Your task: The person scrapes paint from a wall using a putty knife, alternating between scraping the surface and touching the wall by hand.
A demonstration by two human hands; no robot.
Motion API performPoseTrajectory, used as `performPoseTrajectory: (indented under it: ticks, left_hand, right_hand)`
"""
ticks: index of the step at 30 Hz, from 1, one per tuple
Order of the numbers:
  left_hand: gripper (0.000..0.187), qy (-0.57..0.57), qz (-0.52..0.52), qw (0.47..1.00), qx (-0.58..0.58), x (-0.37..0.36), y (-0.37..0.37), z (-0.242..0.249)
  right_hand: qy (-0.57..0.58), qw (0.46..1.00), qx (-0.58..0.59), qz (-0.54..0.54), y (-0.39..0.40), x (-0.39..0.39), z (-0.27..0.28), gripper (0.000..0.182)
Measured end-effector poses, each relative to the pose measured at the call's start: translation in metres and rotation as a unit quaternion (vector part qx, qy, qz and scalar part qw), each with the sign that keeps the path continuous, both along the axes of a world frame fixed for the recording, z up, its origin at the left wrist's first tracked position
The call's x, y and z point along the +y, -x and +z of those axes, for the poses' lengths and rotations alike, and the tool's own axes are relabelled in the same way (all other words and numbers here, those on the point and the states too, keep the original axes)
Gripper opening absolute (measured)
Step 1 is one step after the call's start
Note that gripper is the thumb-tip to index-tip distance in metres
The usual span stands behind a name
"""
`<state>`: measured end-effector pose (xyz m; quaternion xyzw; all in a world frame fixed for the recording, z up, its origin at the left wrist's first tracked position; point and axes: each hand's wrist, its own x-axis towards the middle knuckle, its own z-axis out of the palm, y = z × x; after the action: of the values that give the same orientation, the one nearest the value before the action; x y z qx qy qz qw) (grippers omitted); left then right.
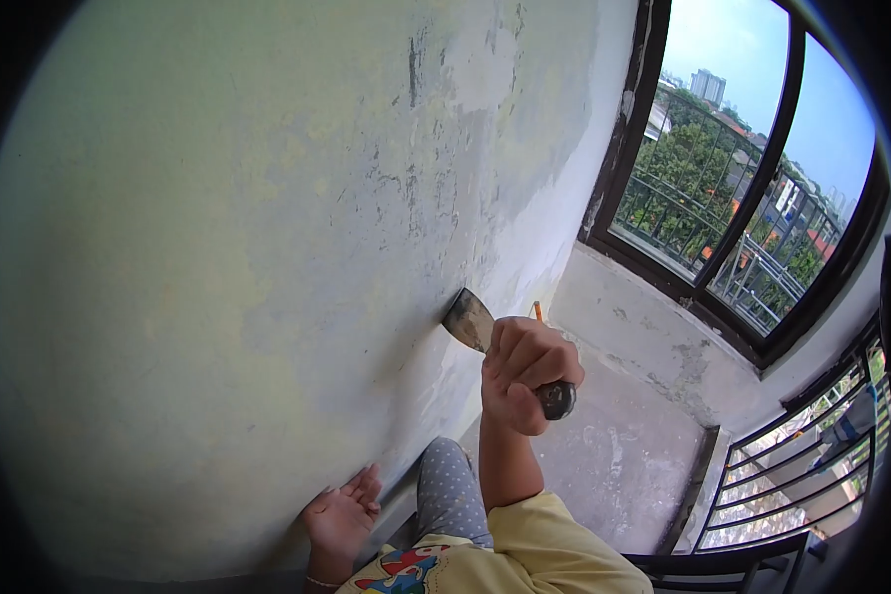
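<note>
My right hand [530, 371] is wrapped around the dark handle of a putty knife [467, 319]. The broad, stained blade points up and left, its edge right at the wall surface. The wall [297, 228] has patchy pale green and grey paint, with dark scuffed streaks above the blade. Lower down, beside the foot of the wall, my left hand [343, 517] holds nothing; its fingers are apart and slightly bent.
A dark-framed window [698, 280] with outside railings fills the upper right. Beneath it is a low wall [653, 332] with flaking paint. Speckled floor [619, 455] lies right of my arm, bounded by a black metal railing [797, 475]. My dotted trouser leg [450, 490] is close to the wall.
</note>
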<state>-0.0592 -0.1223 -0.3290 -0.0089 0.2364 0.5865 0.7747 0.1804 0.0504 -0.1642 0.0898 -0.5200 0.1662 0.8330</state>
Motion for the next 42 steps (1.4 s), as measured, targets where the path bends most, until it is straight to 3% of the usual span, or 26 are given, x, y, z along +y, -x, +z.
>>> performPoseTrajectory:
  ticks: [4, 8, 14, 16, 18, 22, 27, 28, 30, 34, 38, 39, 41, 42]
  left_hand:
    - [0.076, -0.005, 0.002, 1.000, -0.003, 0.000, -0.002, 0.003]
    - [0.077, -0.013, 0.003, 1.000, 0.016, -0.001, -0.003, 0.004]
    - [0.074, -0.008, -0.007, 0.999, 0.051, -0.004, 0.001, 0.004]
    - [0.072, -0.022, -0.032, 0.992, 0.121, -0.005, 0.001, 0.009]
    - [0.072, -0.028, -0.026, 0.992, 0.119, -0.007, -0.001, 0.010]
    - [0.073, -0.041, -0.014, 0.991, 0.124, -0.013, 0.000, 0.011]
    - [0.068, -0.040, -0.005, 0.993, 0.108, -0.023, 0.008, 0.013]
    - [0.065, -0.037, -0.001, 0.995, 0.097, -0.026, 0.010, 0.013]
    - [0.064, -0.037, -0.013, 0.994, 0.103, -0.029, 0.019, 0.014]
    - [0.063, -0.046, -0.041, 0.993, 0.103, -0.035, 0.032, 0.020]
    - [0.071, -0.045, -0.030, 0.990, 0.130, -0.044, 0.032, 0.033]
    - [0.067, -0.062, -0.019, 0.982, 0.176, -0.047, 0.031, 0.037]
    - [0.063, -0.077, -0.011, 0.972, 0.221, -0.058, 0.027, 0.054]
    - [0.058, -0.142, -0.003, 0.886, 0.442, -0.063, 0.024, 0.070]
  right_hand:
    - [0.020, 1.000, -0.007, 0.013, -0.023, 0.001, 0.008, 0.027]
    - [-0.087, 0.996, 0.019, -0.028, -0.038, -0.051, 0.034, 0.025]
    - [-0.112, 0.993, 0.048, -0.002, -0.020, -0.070, 0.043, 0.023]
    - [-0.109, 0.994, -0.030, 0.005, -0.007, -0.062, 0.044, 0.022]
    - [-0.011, 0.993, -0.114, -0.038, 0.015, -0.031, 0.034, 0.022]
    - [0.004, 0.999, -0.043, -0.014, 0.013, -0.033, 0.036, 0.022]
    - [-0.130, 0.991, -0.028, 0.012, 0.006, -0.072, 0.042, 0.023]
    - [-0.128, 0.991, -0.029, 0.014, 0.016, -0.062, 0.039, 0.023]
    - [0.004, 0.996, -0.091, -0.013, 0.034, -0.033, 0.032, 0.021]
    - [0.024, 0.998, -0.025, 0.055, 0.021, -0.043, 0.042, 0.024]
    - [-0.032, 0.998, 0.015, 0.053, 0.006, -0.072, 0.052, 0.024]
    - [-0.044, 0.996, 0.026, 0.077, 0.007, -0.073, 0.052, 0.024]
    - [0.064, 0.990, 0.008, 0.124, 0.031, -0.029, 0.040, 0.020]
    - [0.106, 0.990, -0.023, 0.095, 0.031, -0.034, 0.048, 0.017]
